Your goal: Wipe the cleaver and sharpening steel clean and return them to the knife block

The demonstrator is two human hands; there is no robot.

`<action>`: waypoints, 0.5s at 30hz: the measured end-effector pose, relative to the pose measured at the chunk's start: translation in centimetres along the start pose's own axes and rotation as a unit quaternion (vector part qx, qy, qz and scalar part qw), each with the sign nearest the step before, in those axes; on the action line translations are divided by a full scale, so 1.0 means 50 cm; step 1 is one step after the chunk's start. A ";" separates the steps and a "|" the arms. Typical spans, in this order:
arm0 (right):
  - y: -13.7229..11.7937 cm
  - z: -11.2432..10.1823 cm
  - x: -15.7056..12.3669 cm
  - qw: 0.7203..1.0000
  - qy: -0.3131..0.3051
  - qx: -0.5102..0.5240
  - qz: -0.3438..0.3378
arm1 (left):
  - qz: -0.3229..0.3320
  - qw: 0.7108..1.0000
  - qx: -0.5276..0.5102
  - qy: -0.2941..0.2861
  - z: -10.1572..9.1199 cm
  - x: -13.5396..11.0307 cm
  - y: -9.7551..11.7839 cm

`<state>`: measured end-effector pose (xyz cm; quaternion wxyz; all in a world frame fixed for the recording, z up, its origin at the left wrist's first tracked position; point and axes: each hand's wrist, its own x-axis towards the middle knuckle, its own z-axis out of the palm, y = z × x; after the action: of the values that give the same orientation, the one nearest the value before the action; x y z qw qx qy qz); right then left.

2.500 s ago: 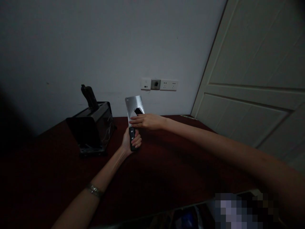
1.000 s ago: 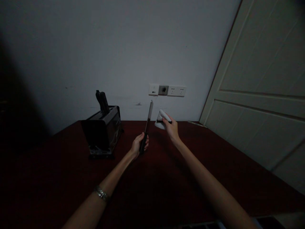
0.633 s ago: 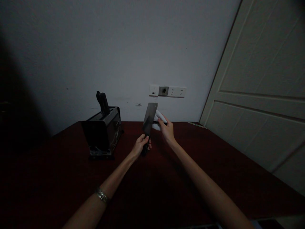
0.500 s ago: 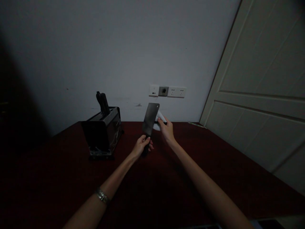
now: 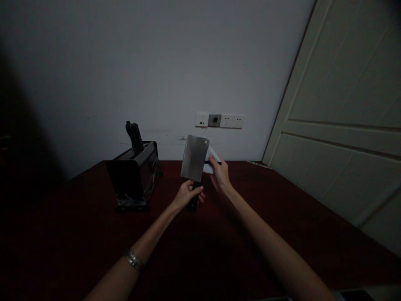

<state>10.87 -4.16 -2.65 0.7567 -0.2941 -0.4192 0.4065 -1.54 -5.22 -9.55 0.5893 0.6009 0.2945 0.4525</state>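
My left hand (image 5: 187, 195) is wrapped round the black handle of a cleaver (image 5: 194, 158), holding it upright over the dark red table (image 5: 219, 234). The wide steel blade faces me. My right hand (image 5: 220, 174) grips a wad of white cloth (image 5: 211, 159) and presses it against the blade's right edge, partly behind the steel. A metal bracelet sits on my left wrist.
A black knife block (image 5: 133, 171) with a dark handle (image 5: 134, 136) sticking out stands on the table to the left. Wall sockets (image 5: 219, 121) sit on the white wall behind. A cream door (image 5: 338, 108) fills the right side.
The cleaver has turned in my left hand from edge-on to broad side facing me. My right hand has brought the white cloth from beside the blade up against it.
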 end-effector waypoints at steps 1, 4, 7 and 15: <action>0.001 -0.002 0.001 1.000 -0.003 0.007 0.003 | -0.003 1.000 0.007 -0.005 0.000 0.000 0.000; 0.004 -0.009 0.001 1.000 -0.011 0.018 0.009 | 0.002 1.000 0.030 -0.009 0.002 -0.002 -0.001; 0.005 -0.011 0.003 1.000 -0.013 0.012 0.018 | 0.025 0.999 0.047 0.009 0.002 -0.005 -0.003; -0.020 -0.052 0.031 0.962 -0.024 -0.231 -0.141 | 0.047 0.998 0.027 0.024 0.005 -0.006 -0.005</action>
<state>13.98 -3.59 -2.48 0.7071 -0.3890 -0.5575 0.1945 -1.41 -5.56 -9.81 0.5437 0.6187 0.2918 0.4863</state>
